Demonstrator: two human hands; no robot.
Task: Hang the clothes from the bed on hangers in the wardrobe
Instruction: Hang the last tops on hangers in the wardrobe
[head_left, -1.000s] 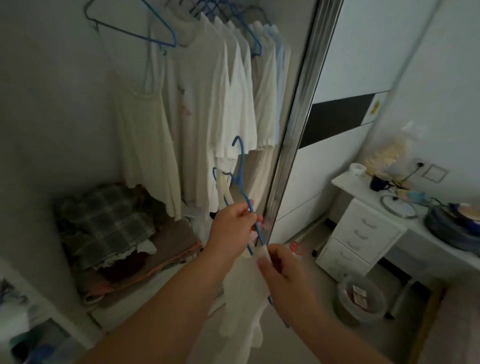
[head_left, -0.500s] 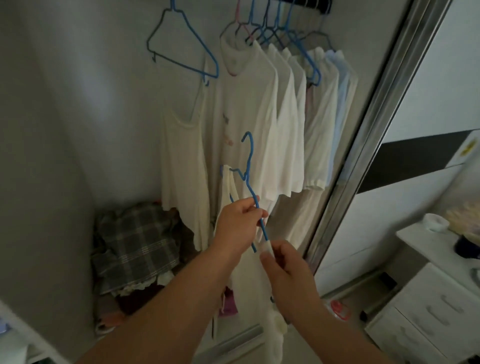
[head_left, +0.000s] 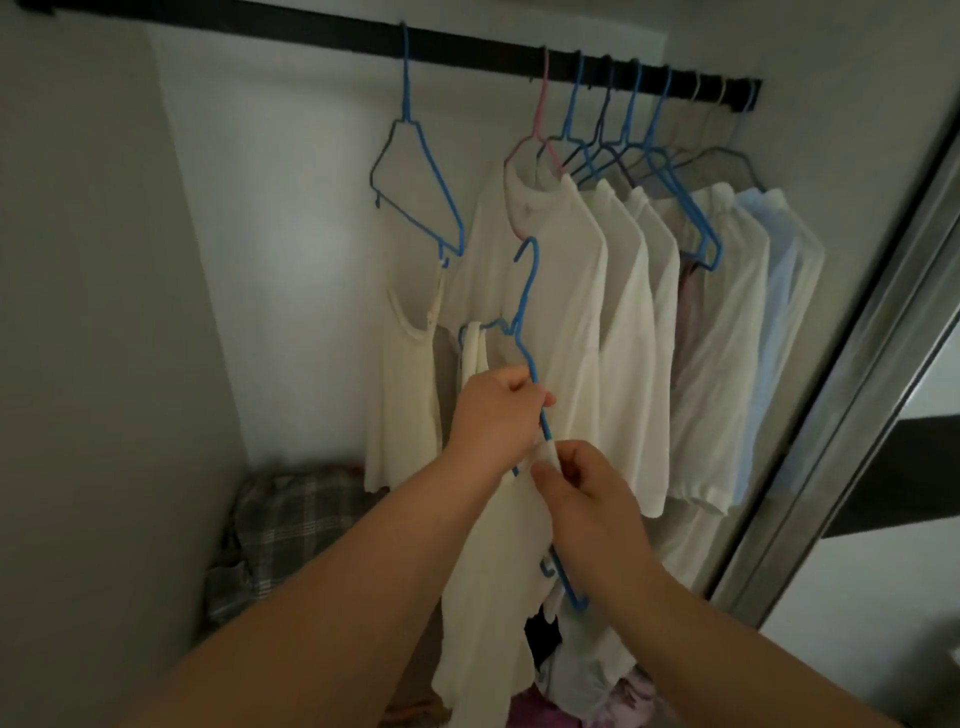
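My left hand (head_left: 493, 415) grips the wire of a blue hanger (head_left: 524, 312) held tilted in front of the wardrobe, its hook pointing up. A cream strappy top (head_left: 488, 561) hangs from it, one strap looped over the hanger's left end. My right hand (head_left: 582, 488) pinches the other strap against the hanger's right arm. Above runs the black wardrobe rail (head_left: 467, 47), with another cream top (head_left: 405, 395) hung from a blue hanger (head_left: 415, 176) at the left.
Several white and pale shirts (head_left: 639, 332) hang crowded on the rail's right half. A plaid folded pile (head_left: 280, 535) lies on the wardrobe floor at left, with more clothes (head_left: 587, 686) below my hands. The sliding door's metal frame (head_left: 852, 364) stands at right.
The view has tilted up, bringing the rail into sight. Both hands have lifted the hanger and top higher toward the hanging clothes, keeping the same hold.
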